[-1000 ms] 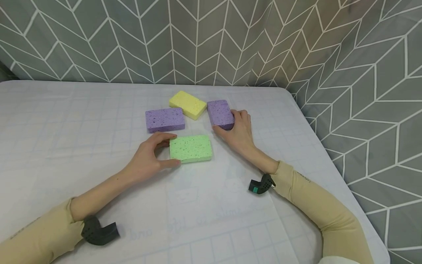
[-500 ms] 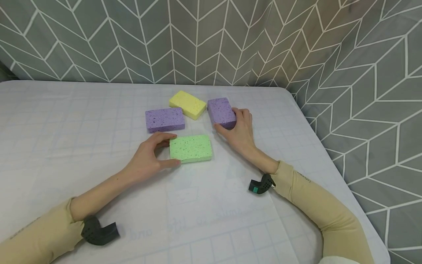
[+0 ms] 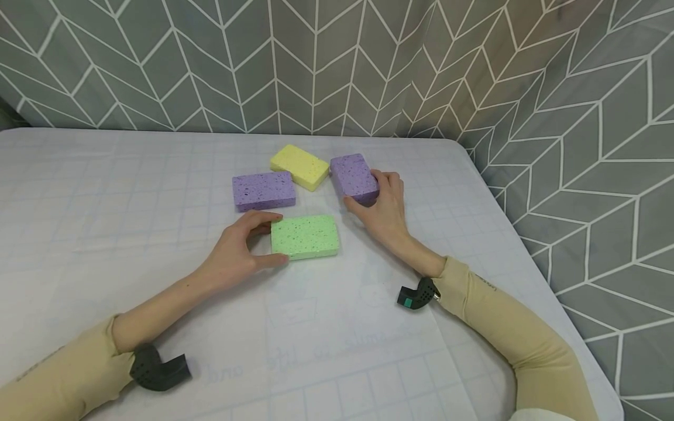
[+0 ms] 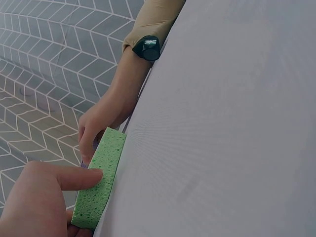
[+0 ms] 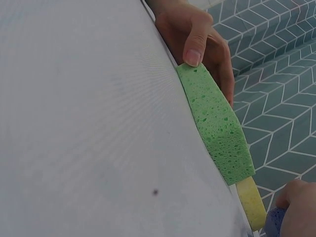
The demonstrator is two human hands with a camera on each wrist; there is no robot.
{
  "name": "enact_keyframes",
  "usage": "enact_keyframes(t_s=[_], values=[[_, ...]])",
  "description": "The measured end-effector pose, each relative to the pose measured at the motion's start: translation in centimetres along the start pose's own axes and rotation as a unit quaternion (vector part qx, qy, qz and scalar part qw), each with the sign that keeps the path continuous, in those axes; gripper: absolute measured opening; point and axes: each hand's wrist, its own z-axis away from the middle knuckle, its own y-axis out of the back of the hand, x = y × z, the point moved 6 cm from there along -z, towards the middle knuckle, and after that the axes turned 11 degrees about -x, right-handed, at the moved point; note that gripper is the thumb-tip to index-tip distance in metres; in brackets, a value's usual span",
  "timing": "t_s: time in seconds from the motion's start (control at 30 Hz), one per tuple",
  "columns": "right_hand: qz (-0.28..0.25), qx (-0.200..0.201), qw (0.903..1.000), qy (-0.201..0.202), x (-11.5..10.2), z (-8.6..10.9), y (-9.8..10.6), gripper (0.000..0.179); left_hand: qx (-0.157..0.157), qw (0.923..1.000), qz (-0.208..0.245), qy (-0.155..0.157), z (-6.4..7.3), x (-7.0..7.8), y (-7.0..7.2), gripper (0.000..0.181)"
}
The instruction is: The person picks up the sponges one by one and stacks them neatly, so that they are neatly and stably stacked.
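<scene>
My left hand (image 3: 234,251) grips the left end of a green sponge (image 3: 305,237), thumb on its near side and fingers on its far side. In the left wrist view the thumb presses the side of that sponge, which lies on the table. My right hand (image 3: 383,210) holds a purple sponge (image 3: 355,177) by its near right part, thumb at the near edge and fingers along the right side. Another purple sponge (image 3: 264,191) lies just beyond the left hand. A yellow sponge (image 3: 300,167) lies at an angle between the two purple ones.
A white cloth with a faint grid covers the table (image 3: 131,193). Behind it and on the right hangs a grey curtain (image 3: 295,64) with white zigzag lines. A black camera (image 3: 158,368) sits at the left wrist, another camera (image 3: 417,294) at the right.
The right hand has shifted the purple sponge slightly away from me, its far end turning a little to the left. The left hand and the green sponge have stayed in place.
</scene>
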Motion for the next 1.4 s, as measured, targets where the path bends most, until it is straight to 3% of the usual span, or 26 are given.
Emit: enact_keyframes(t_s=[0.53,1.13,1.4], values=[[-0.036,0.022,0.9987,0.027,-0.3,0.2,0.4,0.074,0.001,1.0,-0.002,-0.001,0.0,0.0,0.0,0.072],[-0.073,0.013,0.991,0.111,-0.8,0.4,0.3,0.072,0.0,0.9999,0.006,-0.009,0.0,0.1,0.0,0.071],[-0.1,0.002,0.9814,0.164,-1.2,0.7,0.2,0.074,0.001,0.9999,0.008,-0.012,0.0,0.1,0.0,0.071]])
